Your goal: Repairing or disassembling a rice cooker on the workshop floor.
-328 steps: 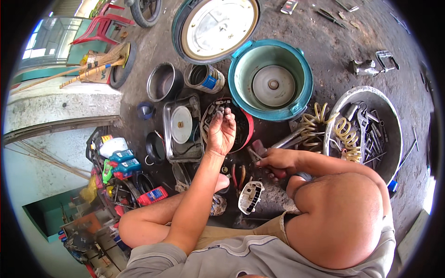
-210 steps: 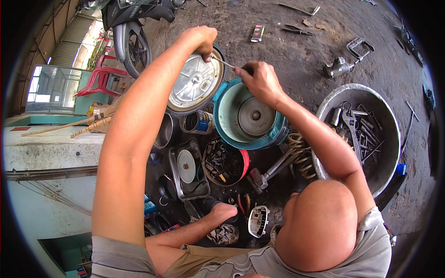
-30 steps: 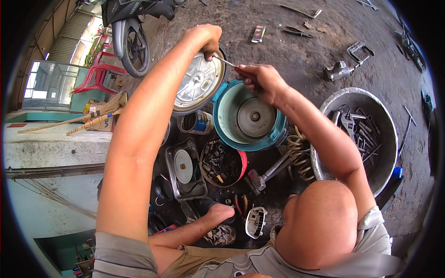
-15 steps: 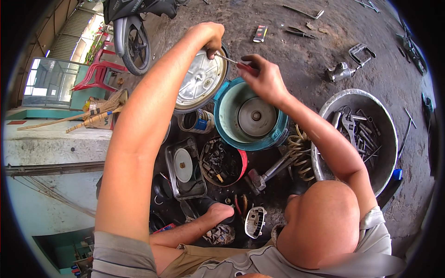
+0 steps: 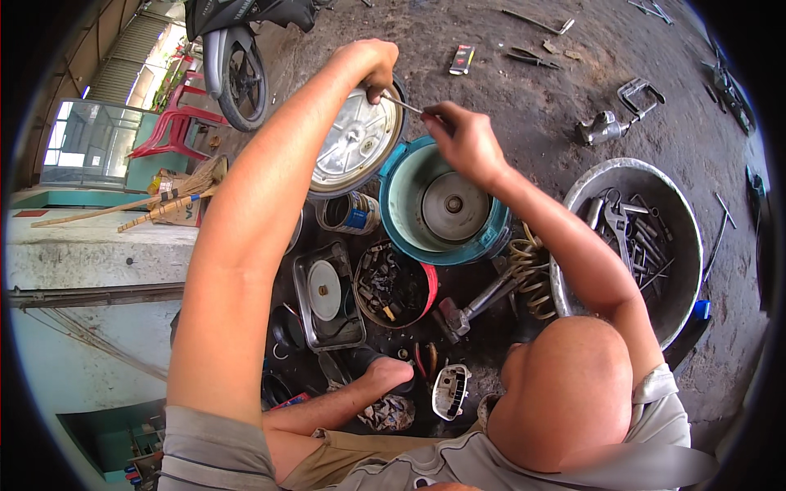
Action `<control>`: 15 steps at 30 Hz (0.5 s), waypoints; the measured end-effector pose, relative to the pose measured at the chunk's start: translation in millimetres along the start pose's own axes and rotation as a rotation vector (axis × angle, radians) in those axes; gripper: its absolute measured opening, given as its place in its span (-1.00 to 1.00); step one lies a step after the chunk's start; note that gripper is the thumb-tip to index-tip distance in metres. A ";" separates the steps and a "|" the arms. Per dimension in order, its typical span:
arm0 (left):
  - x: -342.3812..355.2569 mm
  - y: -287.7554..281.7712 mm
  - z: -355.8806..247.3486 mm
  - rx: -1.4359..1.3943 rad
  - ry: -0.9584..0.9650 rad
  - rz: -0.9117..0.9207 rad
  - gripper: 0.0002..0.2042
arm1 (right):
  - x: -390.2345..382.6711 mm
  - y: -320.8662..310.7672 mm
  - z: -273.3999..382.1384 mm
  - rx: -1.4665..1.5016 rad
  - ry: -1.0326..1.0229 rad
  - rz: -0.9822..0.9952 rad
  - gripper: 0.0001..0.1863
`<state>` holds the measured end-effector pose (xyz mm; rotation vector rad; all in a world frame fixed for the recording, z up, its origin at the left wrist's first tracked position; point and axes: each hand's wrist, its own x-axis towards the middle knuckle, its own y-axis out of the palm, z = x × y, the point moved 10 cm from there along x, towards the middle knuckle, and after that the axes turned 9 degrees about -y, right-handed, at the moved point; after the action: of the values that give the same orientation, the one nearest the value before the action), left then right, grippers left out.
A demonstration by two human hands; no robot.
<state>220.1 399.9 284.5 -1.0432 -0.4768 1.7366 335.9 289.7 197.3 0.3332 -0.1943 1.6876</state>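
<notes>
A teal rice cooker [image 5: 501, 239] stands open in front of me, a round heating plate [image 5: 453, 206] at its bottom. Its lid [image 5: 348, 155] is tipped back to the left, the metal inner face showing. My left hand [image 5: 370, 67] is at the lid's far rim, fingers bent and closed around the tip end of a screwdriver [image 5: 403, 104]. Whether those fingers grip the shaft or something at the rim is hidden. My right hand [image 5: 468, 141], above the cooker's far rim, is closed on the screwdriver's handle end, which its fingers cover.
To the right is a large metal basin [image 5: 696, 237] of tools. Near the cooker are a red-rimmed tub of small parts [image 5: 431, 290], a metal tray [image 5: 354, 327], a hammer [image 5: 453, 317] and a coiled hose [image 5: 536, 286]. Pliers [image 5: 532, 57] lie beyond; a motorbike [image 5: 237, 74] stands far left.
The fingers of my right hand have turned and closed over the screwdriver's handle, hiding its red part. My left hand and the lid have hardly moved.
</notes>
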 end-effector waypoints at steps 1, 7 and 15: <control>0.3 0.0 -3.1 0.005 0.010 -0.001 -0.51 | -8.3 3.3 -24.0 0.168 0.291 0.026 -0.74; 0.3 1.0 1.2 0.005 0.011 -0.002 -0.53 | -7.6 6.4 -28.2 0.136 0.258 0.054 -0.73; 2.3 0.5 0.3 0.002 0.000 -0.011 -0.53 | -11.6 27.6 -61.1 0.732 0.563 -0.018 -0.74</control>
<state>219.3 401.9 283.3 -1.0376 -0.4800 1.7266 303.5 294.2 137.6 0.3754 0.8559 1.7191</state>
